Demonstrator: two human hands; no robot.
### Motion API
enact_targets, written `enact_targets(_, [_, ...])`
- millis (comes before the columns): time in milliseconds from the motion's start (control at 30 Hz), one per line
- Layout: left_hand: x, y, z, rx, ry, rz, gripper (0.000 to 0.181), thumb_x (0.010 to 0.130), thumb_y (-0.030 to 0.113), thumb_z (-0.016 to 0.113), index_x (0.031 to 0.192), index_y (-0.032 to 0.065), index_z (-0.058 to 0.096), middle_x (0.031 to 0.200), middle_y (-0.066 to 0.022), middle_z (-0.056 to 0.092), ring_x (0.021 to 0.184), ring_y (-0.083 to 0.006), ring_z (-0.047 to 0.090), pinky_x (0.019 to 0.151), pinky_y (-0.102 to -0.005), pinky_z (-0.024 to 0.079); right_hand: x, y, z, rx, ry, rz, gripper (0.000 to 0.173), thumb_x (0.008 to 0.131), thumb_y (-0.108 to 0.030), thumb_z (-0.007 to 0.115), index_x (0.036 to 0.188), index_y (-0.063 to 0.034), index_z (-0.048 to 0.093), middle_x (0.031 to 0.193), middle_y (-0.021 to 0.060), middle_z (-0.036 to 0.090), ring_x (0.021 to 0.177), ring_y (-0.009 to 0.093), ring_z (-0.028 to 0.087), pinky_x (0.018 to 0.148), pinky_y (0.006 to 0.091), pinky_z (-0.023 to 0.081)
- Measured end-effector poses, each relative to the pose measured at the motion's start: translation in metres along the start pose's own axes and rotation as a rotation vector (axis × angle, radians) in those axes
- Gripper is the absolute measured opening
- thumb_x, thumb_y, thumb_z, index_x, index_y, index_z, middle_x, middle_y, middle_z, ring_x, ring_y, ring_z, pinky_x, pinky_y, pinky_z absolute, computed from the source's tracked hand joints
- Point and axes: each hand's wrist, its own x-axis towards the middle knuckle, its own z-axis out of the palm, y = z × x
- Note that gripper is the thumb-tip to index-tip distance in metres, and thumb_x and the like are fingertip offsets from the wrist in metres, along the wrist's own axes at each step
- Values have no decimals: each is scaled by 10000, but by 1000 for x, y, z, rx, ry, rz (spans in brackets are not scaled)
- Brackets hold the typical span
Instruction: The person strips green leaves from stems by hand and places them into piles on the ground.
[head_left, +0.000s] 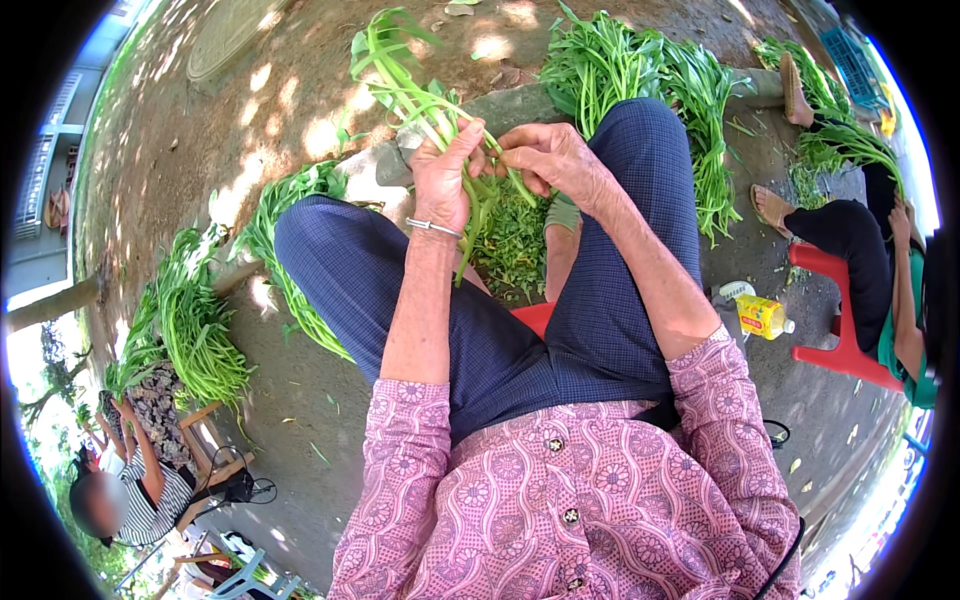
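Note:
My left hand (444, 176) grips a small bunch of green leafy stems (409, 97), likely water spinach, above my knees. The leafy ends point up and away from me, and some cut ends hang below the fist. With thumb and fingertips, my right hand (555, 161) pinches a stem close to the left hand. The lower fingers of the right hand are partly hidden. Between my feet, beneath both hands, lies a heap of chopped or plucked green bits (517, 240).
Leafy stem bundles (615, 71) lie beyond my right knee, others (199, 322) to the left. A yellow-labelled bottle (761, 316) lies at right. One person sits on a red plastic stool (844, 300) holding stems; another person (142, 495) sits at left. A blue crate (853, 67) stands far right.

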Motion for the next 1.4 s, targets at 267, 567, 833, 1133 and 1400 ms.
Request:
enact_targets(267, [-5,-5,6,52,0,-22,127,814,97,682,872,43,583,713,-30,578,526,-88,465,492,-240,404,0,-1,0,-18,54,-26,203,824,-138,621,882,56,631,707,79,652,455,54,451,401,209,349])
enact_targets(567, [-5,-1,7,31,7,-10,100,846,106,644,874,34,582,683,-27,544,534,-103,465,509,-254,414,0,2,-3,15,21,26,215,867,-177,586,944,9,661,726,26,643,545,43,519,475,192,417])
enact_targets(833, [-7,-1,8,112,4,-7,84,846,103,640,873,39,592,683,-14,544,540,-100,467,509,-251,403,0,-2,-2,-22,4,42,214,868,-199,574,877,-7,668,731,21,652,547,47,532,483,192,428])
enact_targets(1133, [-8,-4,9,130,23,-24,90,835,91,655,870,43,587,652,-14,539,518,-101,485,482,-231,389,1,2,-4,-27,2,37,180,846,-158,587,844,2,670,712,38,652,542,63,544,470,207,431])
enact_targets(1400, [-5,-6,3,107,27,-30,118,816,82,677,865,24,585,687,-42,583,514,-89,483,461,-233,406,1,2,-4,-2,13,92,197,847,-163,564,873,0,672,728,41,651,559,80,572,496,221,467])
